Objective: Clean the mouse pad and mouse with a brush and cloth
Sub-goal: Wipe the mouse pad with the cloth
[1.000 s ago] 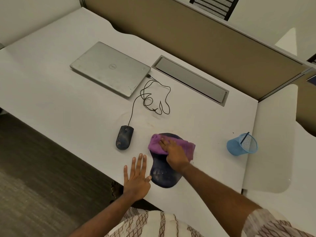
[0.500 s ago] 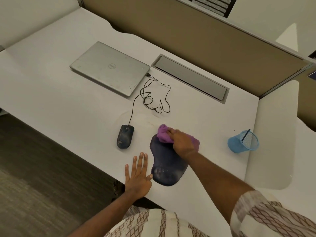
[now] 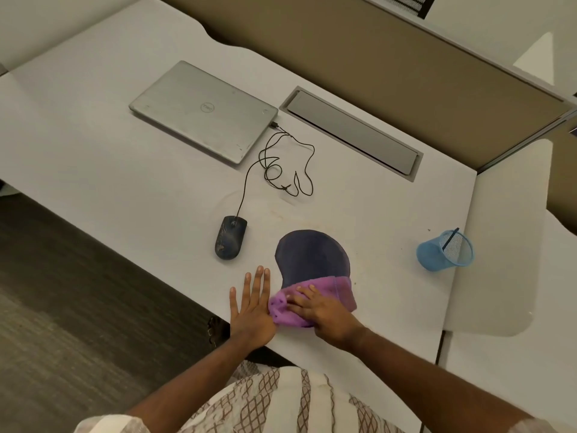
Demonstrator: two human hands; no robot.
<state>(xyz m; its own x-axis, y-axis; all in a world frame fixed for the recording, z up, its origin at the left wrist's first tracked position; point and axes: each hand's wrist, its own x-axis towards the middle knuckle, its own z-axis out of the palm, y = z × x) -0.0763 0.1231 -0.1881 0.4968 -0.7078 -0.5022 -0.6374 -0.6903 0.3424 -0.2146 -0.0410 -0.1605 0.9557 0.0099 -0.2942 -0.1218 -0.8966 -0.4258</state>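
Note:
A dark blue mouse pad (image 3: 310, 256) lies near the front edge of the white desk (image 3: 125, 170). Its near end is covered by a purple cloth (image 3: 340, 292), which my right hand (image 3: 324, 314) presses down flat. My left hand (image 3: 253, 304) rests flat on the desk, fingers spread, just left of the cloth and touching its edge. A dark wired mouse (image 3: 230, 237) with smudges on top sits to the left of the pad, its cable (image 3: 281, 164) looping back to a closed laptop. A thin dark handle, possibly the brush (image 3: 451, 238), stands in a blue mesh cup.
A closed silver laptop (image 3: 203, 110) lies at the back left. A grey cable hatch (image 3: 352, 132) is set into the desk behind the mouse cable. The blue mesh cup (image 3: 445, 254) stands at the right, next to the seam with a neighbouring desk. A tan partition lines the back.
My right hand has dragged the cloth from the far end of the pad to its near end, uncovering the pad's upper part. My left hand stays flat in place.

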